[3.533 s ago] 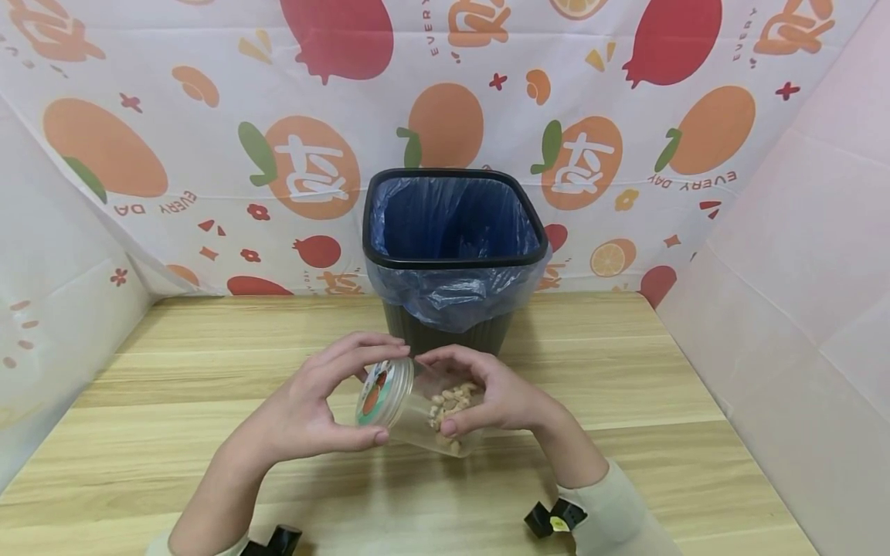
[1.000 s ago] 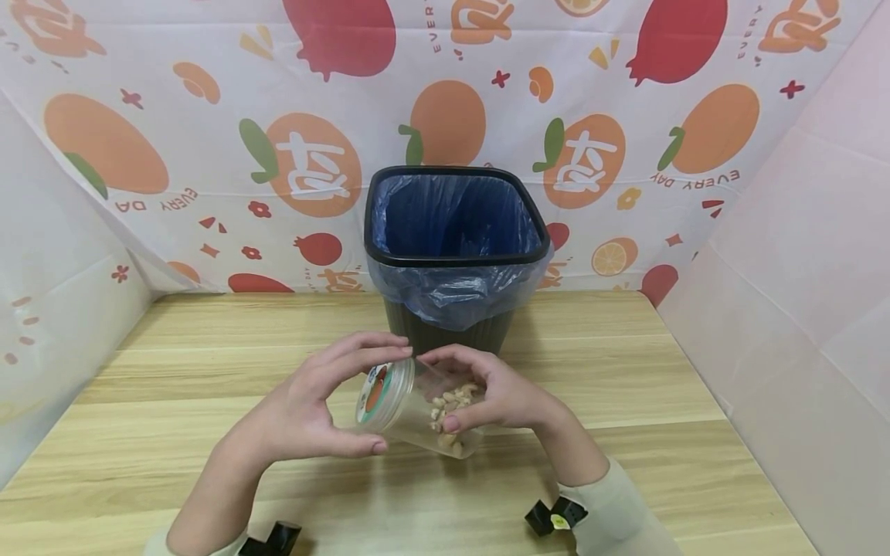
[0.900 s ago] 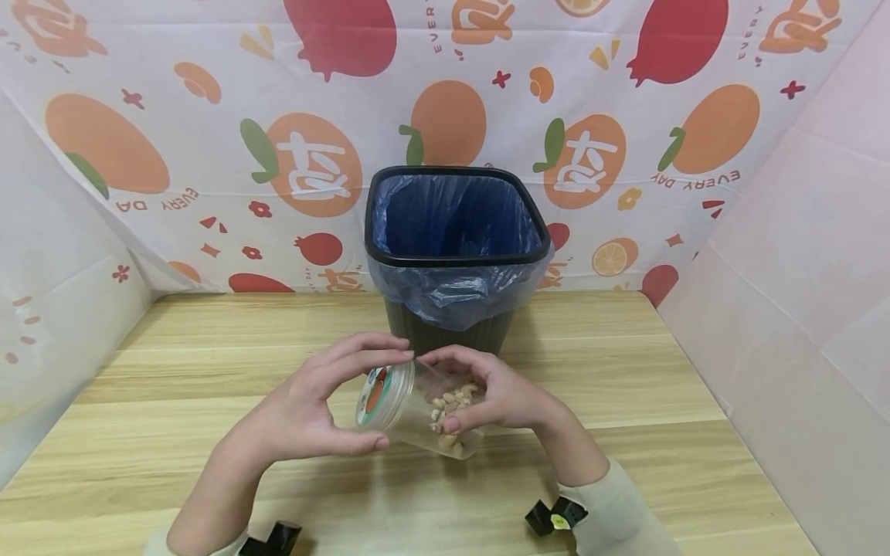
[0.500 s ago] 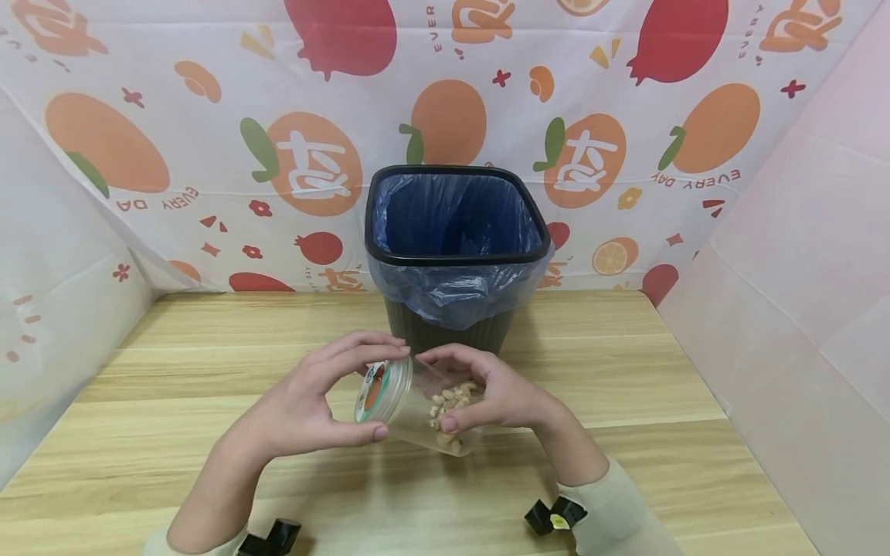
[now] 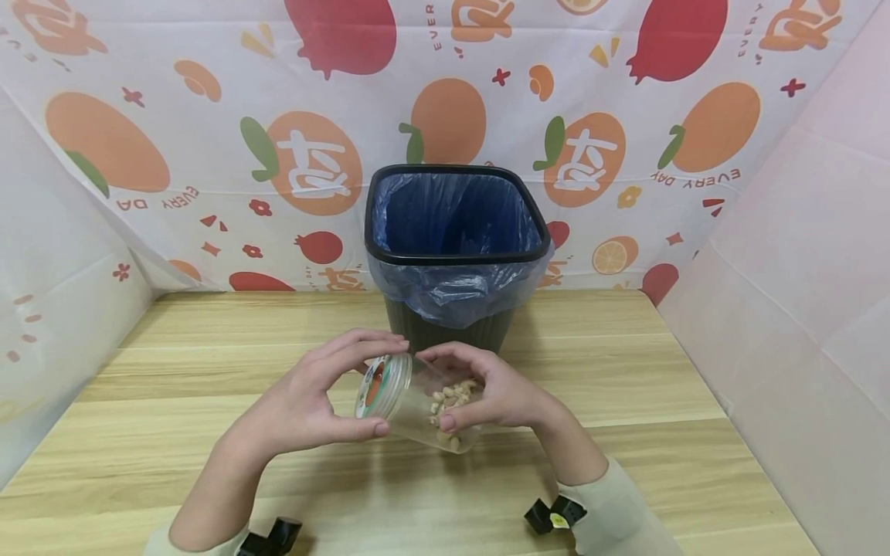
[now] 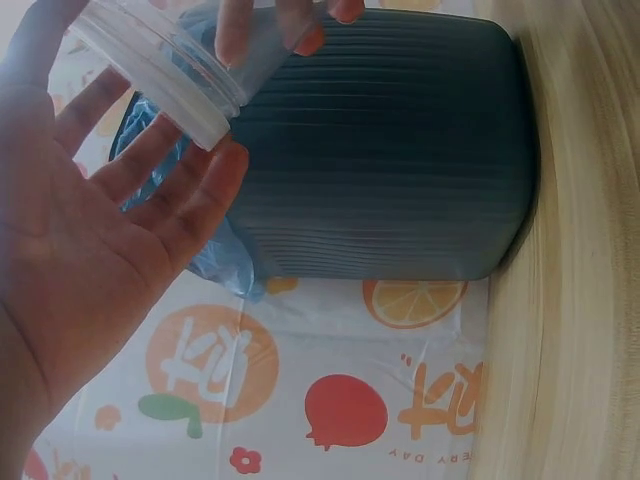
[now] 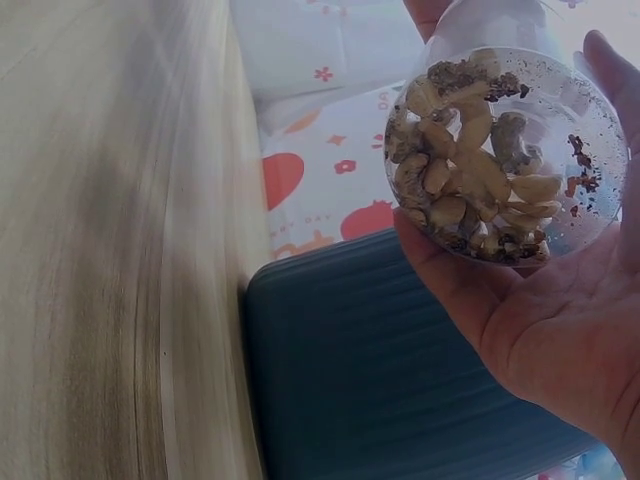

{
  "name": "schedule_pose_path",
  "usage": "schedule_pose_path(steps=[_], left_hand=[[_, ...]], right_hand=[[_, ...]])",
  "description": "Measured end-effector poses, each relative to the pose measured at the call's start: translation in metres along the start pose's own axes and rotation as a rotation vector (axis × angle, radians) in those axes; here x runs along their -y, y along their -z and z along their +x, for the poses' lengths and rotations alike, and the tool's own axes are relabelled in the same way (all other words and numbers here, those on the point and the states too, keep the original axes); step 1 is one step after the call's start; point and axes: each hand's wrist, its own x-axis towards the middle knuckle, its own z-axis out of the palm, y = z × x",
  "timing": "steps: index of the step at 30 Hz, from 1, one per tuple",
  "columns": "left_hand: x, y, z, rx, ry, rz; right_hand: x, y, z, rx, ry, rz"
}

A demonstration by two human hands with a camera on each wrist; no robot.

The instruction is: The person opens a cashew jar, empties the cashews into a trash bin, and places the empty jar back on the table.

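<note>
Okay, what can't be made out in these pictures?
Some nuts: head view, behind the thumb of the right hand.
Label details on the lid: head view, too small.
Lid's full outline: left wrist view, cut by the top edge.
Floor of the bin: head view, under the liner.

This looks like a makeshift booth [image 5: 389, 170]: fruit-print cloth [image 5: 445, 54] spans the top of the frame, pale sheets [image 5: 786, 309] flank a wood-grain table [image 5: 417, 494] below.
</note>
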Motion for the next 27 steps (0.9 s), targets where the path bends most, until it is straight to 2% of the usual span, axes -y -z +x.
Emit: schedule_pose_path(steps=[4, 10, 15, 20, 27], left_hand=[[0.0001, -0.0009, 0.0005, -0.001, -0.035, -0.003], [0.0002, -0.0010, 0.0021, 0.008, -0.091, -0.034], [0.0012, -0.0017, 0.0023, 0.000, -0.108, -0.057], [0.0028, -0.0015, 0.0010, 0.002, -0.071, -0.053], [0.0042, -0.0004, 0.0000, 0.042, 0.072, -0.068]], right_hand=[[0.0000, 0.0010, 0.0001, 0.007, -0.004, 0.007], [-0.0014, 0.0025, -0.0001, 0.046, 0.003, 0.079], [-0.0027, 0.0027, -0.0001, 0.053, 0.002, 0.085], [-0.0003, 0.0018, -0.0004, 0.017, -0.009, 0.020], [0.0010, 0.0007, 0.0001, -0.027, -0.026, -0.033]])
